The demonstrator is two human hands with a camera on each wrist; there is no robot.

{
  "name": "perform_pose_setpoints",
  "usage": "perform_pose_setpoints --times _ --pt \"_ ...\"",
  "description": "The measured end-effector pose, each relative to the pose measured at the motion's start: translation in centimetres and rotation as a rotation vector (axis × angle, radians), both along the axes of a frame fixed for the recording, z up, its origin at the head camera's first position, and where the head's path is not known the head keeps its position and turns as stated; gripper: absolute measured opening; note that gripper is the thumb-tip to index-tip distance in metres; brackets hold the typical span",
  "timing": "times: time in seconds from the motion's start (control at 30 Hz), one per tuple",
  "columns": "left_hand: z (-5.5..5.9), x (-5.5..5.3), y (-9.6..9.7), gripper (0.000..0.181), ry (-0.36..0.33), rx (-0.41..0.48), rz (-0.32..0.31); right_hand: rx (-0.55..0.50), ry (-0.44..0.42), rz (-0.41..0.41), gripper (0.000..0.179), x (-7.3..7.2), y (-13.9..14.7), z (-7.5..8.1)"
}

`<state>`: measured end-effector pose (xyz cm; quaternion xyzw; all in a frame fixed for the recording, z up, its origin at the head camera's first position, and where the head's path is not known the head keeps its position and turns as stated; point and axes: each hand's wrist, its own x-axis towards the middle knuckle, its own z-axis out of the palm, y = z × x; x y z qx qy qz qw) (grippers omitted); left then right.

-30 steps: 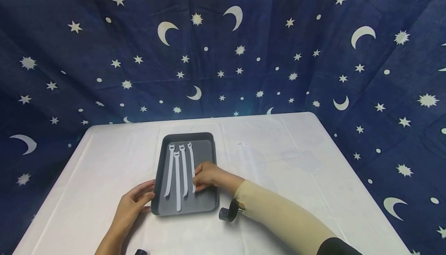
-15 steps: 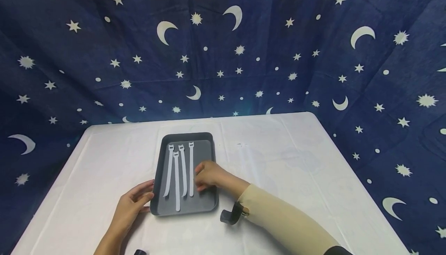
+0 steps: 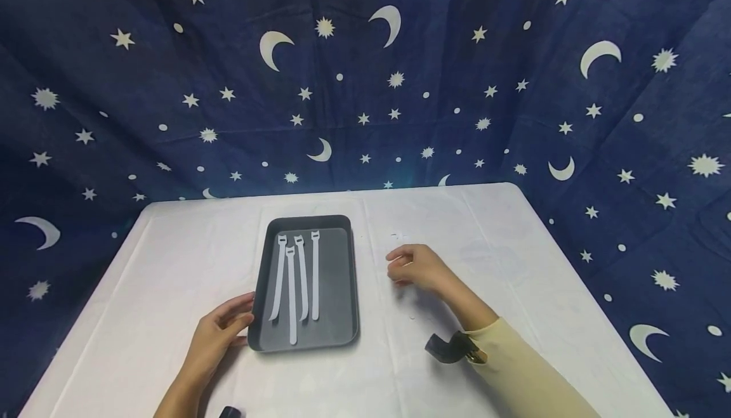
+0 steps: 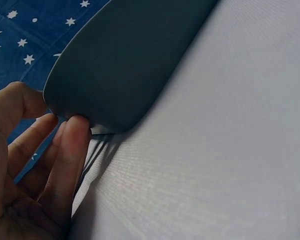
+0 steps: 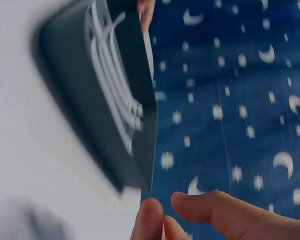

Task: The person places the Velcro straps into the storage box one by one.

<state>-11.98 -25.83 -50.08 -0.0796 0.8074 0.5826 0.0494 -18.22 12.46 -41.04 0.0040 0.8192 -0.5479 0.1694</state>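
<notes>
Several white strap-like cable ties (image 3: 292, 297) with slotted heads lie lengthwise in a dark grey tray (image 3: 337, 335). The rightmost cable tie (image 3: 315, 278) lies straight, a little apart from the others. My left hand (image 3: 214, 335) is at the tray's left side, its fingertips touching the outer wall and rim. In the left wrist view, the fingers (image 4: 72, 145) meet the tray's corner. To the right of the tray, my right hand (image 3: 419, 267) hovers over the table with loosely bent fingers and nothing in them. Its thumb and fingers (image 5: 150, 220) show below the blurred tray in the right wrist view.
A white cloth (image 3: 188, 247) covers the table. Faint white strips (image 3: 398, 236) with small dark marks lie on it, just beyond my right hand. Behind the table hangs a navy curtain (image 3: 342, 177) with moons and stars. A dark wrist device (image 3: 454, 348) hangs at my right sleeve.
My right hand has let go of the rightmost cable tie, which straightened in the tray, and moved right, out over the table. The left hand stays at the tray.
</notes>
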Motion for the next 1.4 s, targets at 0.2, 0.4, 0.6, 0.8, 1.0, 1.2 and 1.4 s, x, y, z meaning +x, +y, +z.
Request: perform_pose_setpoints --times 0.2,0.4,0.6,0.8,1.0,1.2,1.4 --pt "0.3 -0.2 0.0 0.053 0.002 -0.011 -0.008 0.039 0.001 -0.124 0.039 1.4 4.6 -1.4" --pt "0.3 -0.2 0.0 0.054 -0.01 -0.005 -0.005 0.089 0.005 -0.183 0.034 3.3 5.8 -3.9" --pt "0.2 -0.2 0.1 0.053 0.006 -0.006 -0.002 0.28 0.08 -0.251 0.03 4.4 5.2 -5.5" --pt "0.3 -0.1 0.1 0.055 0.004 -0.003 -0.001 0.388 0.159 -0.312 0.031 4.7 3.9 -6.2" --pt "0.4 0.0 0.1 0.054 0.009 0.015 -0.006 0.466 0.214 -0.338 0.029 4.8 2.8 -6.2" --pt "0.1 0.0 0.1 0.051 0.018 -0.002 -0.002 0.495 0.232 -0.338 0.025 4.7 2.5 -6.2" --pt "-0.1 0.2 0.1 0.049 0.019 -0.029 0.003 0.489 0.246 -0.343 0.022 4.6 2.3 -6.4"
